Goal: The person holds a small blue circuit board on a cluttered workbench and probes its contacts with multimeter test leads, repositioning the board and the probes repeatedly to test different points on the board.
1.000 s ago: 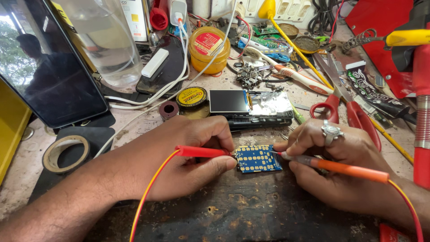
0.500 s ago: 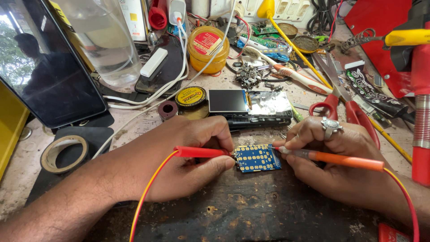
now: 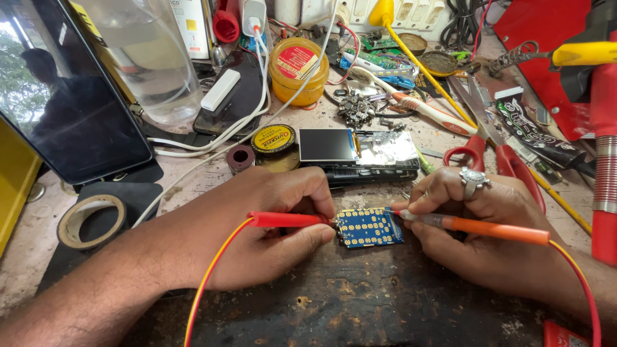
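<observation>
a small blue circuit board point(image 3: 369, 227) dotted with gold contact pads lies flat on the dark, worn surface point(image 3: 360, 302), low in the middle of the view, between the two hands. the left hand point(image 3: 276, 225) comes in from the left, its fingers clenched around a red probe point(image 3: 289, 220) whose tip meets the left edge of the board; a red and yellow lead runs from the probe's back end down toward the lower edge of the view. the right hand point(image 3: 479, 228), with a silver ring point(image 3: 471, 181) on one finger, grasps an orange probe point(image 3: 475, 225) between its fingers, the metal tip touching the upper right corner of the board, and its lead curves off to the lower right. just behind the board lies an opened phone point(image 3: 360, 151) with a small dark screen and bare silver metal beside it. left of the phone sit a round black and yellow tin point(image 3: 273, 139) and a small dark reel point(image 3: 240, 157). red-handled scissors point(image 3: 491, 144) lie behind the right hand. a yellow jar with a red lid label point(image 3: 298, 69) stands farther back, a roll of tape point(image 3: 91, 220) rests at the left, and a large dark tablet point(image 3: 71, 109) leans behind the tape.
</observation>
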